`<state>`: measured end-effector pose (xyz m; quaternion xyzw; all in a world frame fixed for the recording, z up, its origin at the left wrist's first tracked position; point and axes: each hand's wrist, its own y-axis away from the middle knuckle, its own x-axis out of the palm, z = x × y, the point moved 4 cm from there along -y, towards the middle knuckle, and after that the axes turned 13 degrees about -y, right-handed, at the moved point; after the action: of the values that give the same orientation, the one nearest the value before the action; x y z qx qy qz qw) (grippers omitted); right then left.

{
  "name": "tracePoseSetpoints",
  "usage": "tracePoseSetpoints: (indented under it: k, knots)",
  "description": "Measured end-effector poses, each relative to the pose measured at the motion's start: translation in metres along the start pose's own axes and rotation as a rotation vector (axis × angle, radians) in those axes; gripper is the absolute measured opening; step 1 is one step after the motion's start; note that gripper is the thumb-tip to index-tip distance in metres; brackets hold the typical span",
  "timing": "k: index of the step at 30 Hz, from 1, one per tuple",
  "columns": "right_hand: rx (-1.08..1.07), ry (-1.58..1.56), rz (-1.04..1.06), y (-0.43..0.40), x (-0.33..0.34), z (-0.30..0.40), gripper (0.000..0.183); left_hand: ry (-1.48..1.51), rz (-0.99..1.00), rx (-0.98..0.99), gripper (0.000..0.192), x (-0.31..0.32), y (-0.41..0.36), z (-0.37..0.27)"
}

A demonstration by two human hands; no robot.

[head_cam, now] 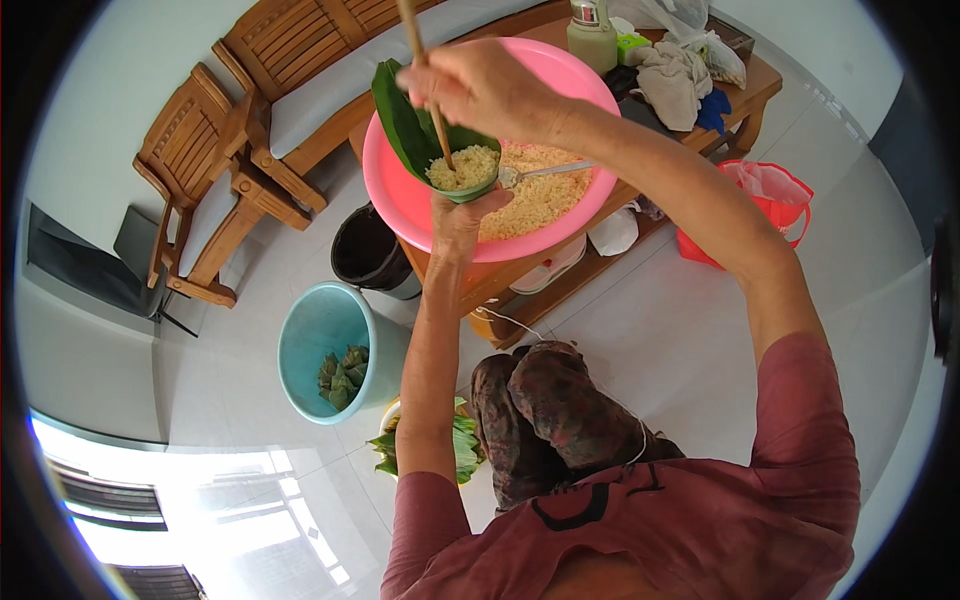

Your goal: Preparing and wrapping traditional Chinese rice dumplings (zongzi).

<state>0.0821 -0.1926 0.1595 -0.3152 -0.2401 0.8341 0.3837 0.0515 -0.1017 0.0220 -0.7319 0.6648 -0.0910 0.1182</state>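
Observation:
A green leaf cone (401, 120) packed with pale rice grains (469, 166) is gripped from below by my left hand (461, 221). Its long leaf ends stand up on the far side. My right hand (480, 86) holds a wooden chopstick (439, 124) upright, with the tip sunk in the rice of the cone. Both hands are over a large pink basin (386, 217), where loose rice (536, 206) covers part of the bottom. A metal spoon (555, 169) rests in the basin at the right of the cone, partly hidden by my right forearm.
The basin stands on a wooden table (442, 274) beside a flask (591, 37) and cloths (675, 82). On the floor are a blue bucket (300, 360) holding several wrapped leaf parcels (343, 379), a black bin (367, 251), leaves (466, 450) and a red bag (697, 244). White string (517, 322) hangs by the table's edge.

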Motion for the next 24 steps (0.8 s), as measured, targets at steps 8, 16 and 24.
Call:
tracePoseSetpoints:
  k: [8, 16, 24]
  knots:
    - [0.002, -0.006, -0.001, 0.0, -0.004, 0.001, 0.033, 0.042, 0.007, 0.025, 0.032, -0.003, -0.003, -0.002]
    - [0.127, 0.031, 0.069, 0.008, -0.001, -0.018, 0.034, 0.094, -0.002, 0.038, 0.034, 0.007, -0.006, -0.012]
    - [-0.093, 0.095, -0.094, -0.008, -0.023, 0.014, 0.037, 0.082, 0.012, 0.0, 0.035, 0.002, -0.002, -0.009]
